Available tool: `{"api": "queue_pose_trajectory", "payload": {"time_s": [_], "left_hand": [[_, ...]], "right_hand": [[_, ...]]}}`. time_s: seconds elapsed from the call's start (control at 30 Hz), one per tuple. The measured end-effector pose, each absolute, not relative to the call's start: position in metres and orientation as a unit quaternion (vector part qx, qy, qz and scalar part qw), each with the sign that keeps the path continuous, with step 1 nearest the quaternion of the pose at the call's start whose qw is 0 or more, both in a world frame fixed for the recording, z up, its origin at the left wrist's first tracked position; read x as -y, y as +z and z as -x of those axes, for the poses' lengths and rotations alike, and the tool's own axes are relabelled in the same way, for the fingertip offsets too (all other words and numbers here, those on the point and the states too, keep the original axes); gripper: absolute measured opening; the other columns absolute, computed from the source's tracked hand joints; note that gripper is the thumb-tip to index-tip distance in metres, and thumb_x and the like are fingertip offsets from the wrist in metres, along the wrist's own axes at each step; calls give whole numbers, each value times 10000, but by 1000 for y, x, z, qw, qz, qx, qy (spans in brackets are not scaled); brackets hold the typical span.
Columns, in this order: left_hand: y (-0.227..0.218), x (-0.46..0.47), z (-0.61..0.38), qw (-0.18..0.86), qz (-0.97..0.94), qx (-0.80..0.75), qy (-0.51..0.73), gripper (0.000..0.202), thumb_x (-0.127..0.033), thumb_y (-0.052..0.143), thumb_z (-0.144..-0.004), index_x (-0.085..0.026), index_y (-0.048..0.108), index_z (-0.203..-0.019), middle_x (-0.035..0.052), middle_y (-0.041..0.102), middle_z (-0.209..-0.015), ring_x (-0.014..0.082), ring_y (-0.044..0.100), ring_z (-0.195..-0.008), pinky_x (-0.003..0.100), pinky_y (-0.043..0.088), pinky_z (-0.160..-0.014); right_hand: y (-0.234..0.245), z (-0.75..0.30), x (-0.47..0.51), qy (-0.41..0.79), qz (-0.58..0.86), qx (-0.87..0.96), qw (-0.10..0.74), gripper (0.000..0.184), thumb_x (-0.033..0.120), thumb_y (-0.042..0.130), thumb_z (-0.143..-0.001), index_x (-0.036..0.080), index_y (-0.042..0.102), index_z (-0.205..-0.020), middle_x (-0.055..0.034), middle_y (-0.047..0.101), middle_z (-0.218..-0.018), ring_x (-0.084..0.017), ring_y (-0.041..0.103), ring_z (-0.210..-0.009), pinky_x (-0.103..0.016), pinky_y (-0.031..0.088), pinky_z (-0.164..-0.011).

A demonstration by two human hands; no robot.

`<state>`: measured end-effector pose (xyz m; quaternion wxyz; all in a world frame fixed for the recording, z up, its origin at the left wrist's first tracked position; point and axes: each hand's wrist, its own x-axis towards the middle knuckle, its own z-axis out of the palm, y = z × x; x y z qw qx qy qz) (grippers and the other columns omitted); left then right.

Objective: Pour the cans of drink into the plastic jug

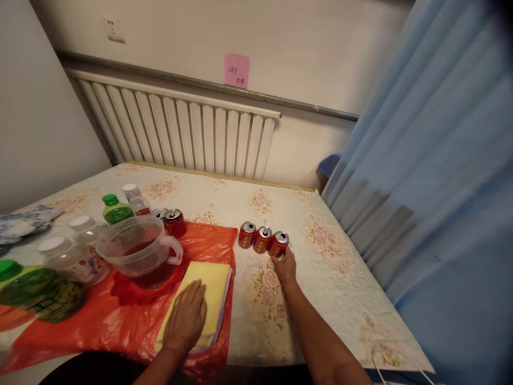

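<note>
My left hand lies flat, fingers stretched out, on a folded yellow cloth that rests on a red plastic bag. My right hand reaches forward and its fingers touch the rightmost red can in a row of three opened red cans standing on the floral tablecloth. The fingertips are partly hidden behind the can, so the grip is unclear.
A clear jug with brown liquid stands on the red bag. Behind it are another red can, green-capped bottles and white-capped jars. A blue curtain hangs right; a radiator lines the wall.
</note>
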<state>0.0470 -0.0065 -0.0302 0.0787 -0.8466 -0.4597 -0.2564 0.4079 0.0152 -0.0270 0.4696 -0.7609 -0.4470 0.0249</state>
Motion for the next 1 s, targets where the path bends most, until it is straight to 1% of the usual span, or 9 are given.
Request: {"api": "queue_pose_trajectory", "payload": {"time_s": [0.1,0.23,0.33,0.47,0.6,0.7,0.8,0.87,1.0], "left_hand": [[-30,7,-47,84,847,460,-255,363,-224,462,-862,-128,592,-1187,159,611,-1272,292,554,-1190,465,446,-1011],[-29,8,-48,89,845,461,-257,359,-220,461,-860,-142,596,-1184,158,621,-1260,290,566,-1180,466,453,-1004],[-28,11,-48,88,841,465,-264,353,-196,461,-854,-142,607,-1171,157,630,-1248,287,573,-1175,459,452,-1008],[-27,14,-48,76,832,473,-279,351,-181,459,-848,-136,619,-1157,157,637,-1239,279,576,-1172,449,452,-1006],[-30,15,-47,81,826,472,-296,343,-169,451,-845,-155,627,-1139,144,651,-1222,270,584,-1162,451,463,-991],[-34,15,-46,87,821,472,-311,351,-158,450,-837,-164,620,-1144,137,650,-1222,270,583,-1161,453,473,-978],[-38,15,-46,89,812,473,-330,357,-143,446,-827,-170,616,-1139,135,653,-1212,268,584,-1155,450,483,-965],[-40,16,-45,94,810,471,-336,364,-129,440,-823,-169,612,-1142,135,653,-1210,267,580,-1159,449,481,-969],[-44,19,-45,85,808,476,-337,393,-101,438,-805,-163,599,-1158,138,648,-1214,275,577,-1165,461,477,-976]], "right_hand": [[-30,-410,-16,35,755,441,483,640,326,677,-611,169,550,-1218,-114,660,-1079,-280,586,-1023,-357,453,-865],[-36,-412,-12,63,750,421,506,735,359,668,-605,163,497,-1292,-112,656,-1148,-262,614,-1018,-345,486,-838],[-39,-409,-3,79,754,390,523,749,384,646,-626,125,481,-1309,-146,641,-1190,-260,629,-1018,-341,505,-829],[-39,-395,19,84,767,342,536,661,377,577,-681,89,516,-1273,-170,666,-1130,-266,659,-956,-353,518,-816],[-38,-366,45,74,777,312,541,498,381,519,-724,136,611,-1148,-125,719,-956,-278,677,-863,-381,517,-800],[-28,-335,51,104,763,327,548,418,426,529,-734,170,657,-1039,-86,728,-850,-269,683,-786,-360,532,-724],[-2,-299,32,168,715,384,559,395,428,539,-738,173,659,-1015,-63,717,-792,-241,673,-709,-329,535,-644],[21,-274,8,197,671,447,558,356,387,543,-746,169,656,-1003,-50,704,-774,-210,651,-642,-309,525,-593],[63,-222,-58,210,588,580,524,293,300,547,-750,158,654,-983,-29,681,-728,-177,635,-626,-284,523,-604]]}}
